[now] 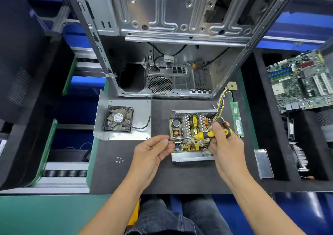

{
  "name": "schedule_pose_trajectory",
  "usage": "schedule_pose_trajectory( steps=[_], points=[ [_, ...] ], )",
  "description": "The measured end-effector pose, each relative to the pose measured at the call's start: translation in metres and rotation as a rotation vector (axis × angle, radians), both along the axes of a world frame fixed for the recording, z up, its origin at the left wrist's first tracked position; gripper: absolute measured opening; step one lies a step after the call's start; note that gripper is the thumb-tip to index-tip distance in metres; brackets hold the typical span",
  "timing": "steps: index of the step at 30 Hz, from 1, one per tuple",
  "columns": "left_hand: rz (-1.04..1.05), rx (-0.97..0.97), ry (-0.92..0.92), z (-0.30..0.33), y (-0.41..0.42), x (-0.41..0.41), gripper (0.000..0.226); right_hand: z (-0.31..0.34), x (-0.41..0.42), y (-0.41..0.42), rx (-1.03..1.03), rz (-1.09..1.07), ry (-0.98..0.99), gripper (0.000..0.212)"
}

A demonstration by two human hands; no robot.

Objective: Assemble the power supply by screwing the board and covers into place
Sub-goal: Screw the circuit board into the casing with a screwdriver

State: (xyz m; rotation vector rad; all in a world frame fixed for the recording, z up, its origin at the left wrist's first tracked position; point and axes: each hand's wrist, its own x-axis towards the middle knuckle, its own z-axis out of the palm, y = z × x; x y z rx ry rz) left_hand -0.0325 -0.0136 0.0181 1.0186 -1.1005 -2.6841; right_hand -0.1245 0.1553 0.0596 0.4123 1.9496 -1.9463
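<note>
Head view, from left to right: a bent grey sheet-metal cover (124, 121) lies on the dark work mat (180, 173) with a black square fan (118, 119) on it, and a few small silver screws (119, 159) sit nearer the person. The left hand (151, 155) pinches the metal shaft tip of a yellow-and-black screwdriver (210, 134) between thumb and fingertips. Under that tool sits the open power supply (192, 135), its green board with coils and heatsinks inside a grey metal tray, below the empty computer case (171, 58). The right hand (225, 144) grips the screwdriver handle. Beside it lies a green memory stick (237, 120); far right, a green motherboard (302, 83).
</note>
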Motion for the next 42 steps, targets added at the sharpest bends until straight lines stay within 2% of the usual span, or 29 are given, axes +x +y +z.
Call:
schedule_pose_trajectory(
  steps=[5, 8, 14, 16, 21, 25, 30, 32, 33, 36, 42],
  points=[
    [-0.010, -0.103, -0.008, -0.001, -0.002, -0.001, 0.015, 0.004, 0.000, -0.001, 0.054, 0.039, 0.002, 0.052],
    [-0.019, -0.142, -0.016, -0.003, -0.004, 0.000, 0.019, 0.008, -0.004, -0.002, 0.099, 0.063, -0.019, 0.044],
    [-0.019, -0.146, 0.016, -0.003, -0.007, -0.005, 0.014, 0.022, -0.012, -0.006, -0.079, 0.154, -0.063, 0.022],
    [-0.019, -0.141, 0.031, -0.004, -0.007, -0.008, 0.015, 0.025, -0.014, -0.009, -0.068, 0.141, -0.028, 0.024],
    [-0.095, -0.130, 0.078, -0.007, -0.005, -0.013, 0.031, 0.024, -0.016, -0.013, 0.016, 0.075, 0.071, 0.033],
    [-0.108, -0.165, 0.012, -0.013, -0.002, -0.010, 0.033, 0.026, -0.021, -0.016, 0.060, 0.061, 0.093, 0.025],
    [-0.146, -0.473, -0.086, -0.020, 0.004, 0.000, 0.018, 0.029, -0.030, -0.022, 0.189, 0.082, 0.219, 0.024],
    [-0.227, -0.543, -0.092, -0.022, 0.008, 0.005, 0.004, 0.029, -0.034, -0.028, 0.270, 0.107, 0.300, 0.023],
    [-0.283, -0.559, -0.089, -0.023, 0.010, 0.007, 0.003, 0.030, -0.036, -0.031, 0.299, 0.122, 0.335, 0.023],
    [-0.410, -0.588, -0.090, -0.024, 0.018, 0.012, 0.020, 0.031, -0.038, -0.037, 0.383, 0.175, 0.414, 0.023],
    [-0.477, -0.542, -0.077, -0.025, 0.037, 0.011, 0.030, 0.031, -0.043, -0.040, 0.547, 0.285, 0.505, 0.023]
  ],
)
